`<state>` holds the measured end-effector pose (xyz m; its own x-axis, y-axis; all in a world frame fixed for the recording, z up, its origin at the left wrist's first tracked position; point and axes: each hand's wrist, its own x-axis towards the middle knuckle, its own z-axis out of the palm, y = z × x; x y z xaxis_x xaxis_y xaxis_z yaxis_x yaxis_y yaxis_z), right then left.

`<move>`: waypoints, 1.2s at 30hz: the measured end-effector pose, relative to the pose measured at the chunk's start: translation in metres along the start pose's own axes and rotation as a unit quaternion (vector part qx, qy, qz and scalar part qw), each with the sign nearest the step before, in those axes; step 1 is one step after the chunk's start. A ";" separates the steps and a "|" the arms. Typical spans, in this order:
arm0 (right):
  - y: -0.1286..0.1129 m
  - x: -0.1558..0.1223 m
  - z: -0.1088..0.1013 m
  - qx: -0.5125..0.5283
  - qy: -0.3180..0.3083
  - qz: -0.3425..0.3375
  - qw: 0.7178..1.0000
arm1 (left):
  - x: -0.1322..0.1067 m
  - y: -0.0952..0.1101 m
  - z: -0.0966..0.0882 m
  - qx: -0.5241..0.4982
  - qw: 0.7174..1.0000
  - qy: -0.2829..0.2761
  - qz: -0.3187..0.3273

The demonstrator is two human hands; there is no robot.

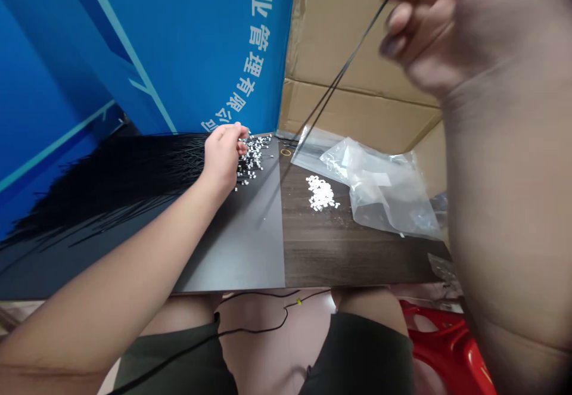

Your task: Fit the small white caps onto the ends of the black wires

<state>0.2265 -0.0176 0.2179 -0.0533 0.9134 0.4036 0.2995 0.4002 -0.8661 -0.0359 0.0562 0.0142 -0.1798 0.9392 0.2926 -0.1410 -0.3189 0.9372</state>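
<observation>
My left hand reaches across the grey mat to the tips of a big bundle of thin black cords, whose ends carry small white caps. Its fingers are curled and pinched at those capped ends. My right hand is raised close to the camera at the top right, fingers pinched on a single thin black cord that runs down to the table. A small heap of loose white caps lies on the dark wooden table.
Clear plastic bags lie at the table's right. Behind stand a blue printed panel and cardboard boxes. A small yellow ring lies near the cords. A red plastic stool is beside my knees, and a black cable crosses my lap.
</observation>
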 end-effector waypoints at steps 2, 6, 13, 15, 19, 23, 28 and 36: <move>0.016 -0.017 0.025 0.090 -0.036 0.049 0.994 | -0.004 0.011 -0.001 -0.032 0.990 -0.107 -0.087; 0.089 -0.034 0.085 0.095 -0.106 0.137 0.980 | -0.020 0.014 0.000 -0.037 0.929 -0.286 -0.232; 0.183 -0.044 0.118 0.140 -0.035 0.209 0.967 | -0.029 -0.016 0.002 0.046 0.922 -0.322 -0.210; 0.186 -0.048 0.118 0.159 -0.025 0.206 0.965 | -0.030 -0.017 0.003 0.068 0.926 -0.313 -0.199; 0.186 -0.054 0.120 0.170 -0.020 0.194 0.966 | -0.034 -0.013 0.007 0.117 0.926 -0.312 -0.178; 0.190 -0.056 0.120 0.177 -0.014 0.210 0.961 | -0.034 -0.014 0.011 0.094 0.931 -0.291 -0.197; 0.178 -0.054 0.105 0.171 0.026 0.202 0.964 | -0.031 -0.014 0.008 0.221 0.941 -0.218 -0.133; 0.134 -0.057 0.057 0.182 0.033 0.102 0.977 | -0.045 -0.009 0.005 0.499 0.826 -0.243 0.092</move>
<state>0.2149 -0.0117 0.0619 0.0375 0.9748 0.2200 -0.0627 0.2220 -0.9730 -0.0215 0.0174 -0.0060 0.3378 0.9041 0.2617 0.7629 -0.4258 0.4865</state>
